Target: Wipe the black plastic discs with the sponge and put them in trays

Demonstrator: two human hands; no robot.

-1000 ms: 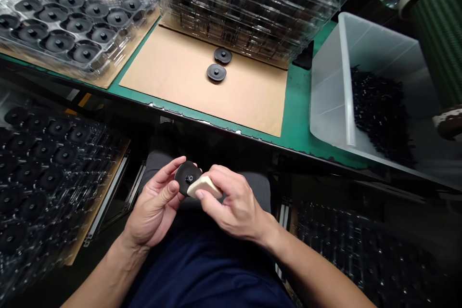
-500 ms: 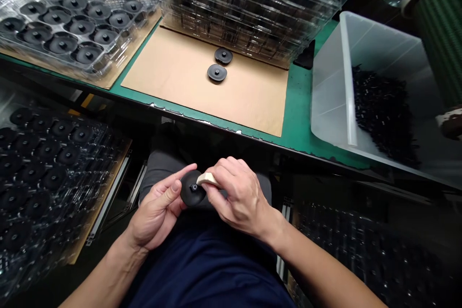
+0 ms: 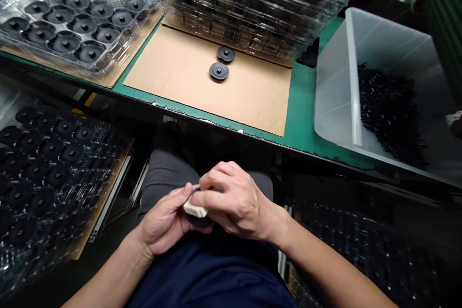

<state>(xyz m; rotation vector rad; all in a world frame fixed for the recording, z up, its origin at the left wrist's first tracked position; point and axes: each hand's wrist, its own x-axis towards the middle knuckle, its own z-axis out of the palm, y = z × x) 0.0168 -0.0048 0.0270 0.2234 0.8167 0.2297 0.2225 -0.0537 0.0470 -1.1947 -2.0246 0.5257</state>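
Low down, right hand point(image 3: 236, 201) with cream block point(image 3: 195, 210) over disc point(image 3: 199, 222)

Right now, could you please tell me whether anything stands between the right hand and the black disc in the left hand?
Yes: the cream block, held in the right hand, lies over the black disc and hides part of it. Nothing else visible stands between that hand and the disc, which the left hand holds.

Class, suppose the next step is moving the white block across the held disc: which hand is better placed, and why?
Probably the right hand: it holds the block over the disc, while the left hand supports the disc.
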